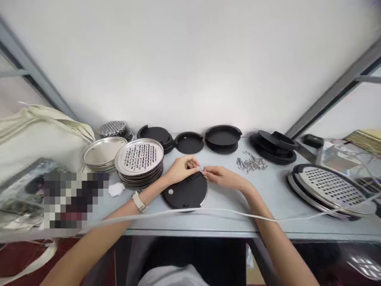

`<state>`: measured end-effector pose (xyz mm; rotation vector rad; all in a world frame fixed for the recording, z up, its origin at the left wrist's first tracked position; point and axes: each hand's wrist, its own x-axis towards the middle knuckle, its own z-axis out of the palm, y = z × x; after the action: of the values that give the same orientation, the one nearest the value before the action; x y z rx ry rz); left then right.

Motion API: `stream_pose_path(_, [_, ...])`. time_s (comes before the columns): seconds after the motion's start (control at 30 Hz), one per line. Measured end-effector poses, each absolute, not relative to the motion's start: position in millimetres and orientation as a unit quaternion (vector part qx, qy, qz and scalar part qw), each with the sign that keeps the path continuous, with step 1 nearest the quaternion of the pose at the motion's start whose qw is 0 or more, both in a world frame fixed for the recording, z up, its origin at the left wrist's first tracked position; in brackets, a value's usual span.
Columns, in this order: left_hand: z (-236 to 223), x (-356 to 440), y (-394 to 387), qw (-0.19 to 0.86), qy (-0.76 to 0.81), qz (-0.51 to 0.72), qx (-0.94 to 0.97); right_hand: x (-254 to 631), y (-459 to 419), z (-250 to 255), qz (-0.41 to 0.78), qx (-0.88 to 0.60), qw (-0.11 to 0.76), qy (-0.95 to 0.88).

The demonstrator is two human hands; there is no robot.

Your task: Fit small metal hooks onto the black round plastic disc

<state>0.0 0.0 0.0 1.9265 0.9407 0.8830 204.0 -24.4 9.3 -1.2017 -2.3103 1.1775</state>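
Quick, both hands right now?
Left hand: fingers curled at the black disc's far edge; grip can't be told.
Right hand: pinching a small metal piece.

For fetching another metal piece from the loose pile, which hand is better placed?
Probably the right hand: it is nearer the pile, with only bare tabletop between. The left hand, over the black disc, would have to reach past the right.
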Motion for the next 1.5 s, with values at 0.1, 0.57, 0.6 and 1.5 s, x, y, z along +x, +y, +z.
stream_pose_path(0.1, [-1, 1, 1, 0.422, 0.384, 0.378, 0.728, 204, -25, 11, 0.410, -0.418, 0.142, -0.798])
stream_pose_path(0.57, [-5, -2, 0, 0.352, 0.370, 0.382, 0.770, 201, -26, 12, 0.383, -0.431, 0.151, -0.803])
stream_pose_path(0.6, [-5, -2, 0, 0.339, 0.370, 0.379, 0.778, 200, -25, 11, 0.378, -0.431, 0.154, -0.805])
stream_pose_path(1.5, [6, 1, -13, 0.239, 0.309, 0.333, 0.858, 201, -27, 13, 0.429, -0.411, 0.144, -0.791])
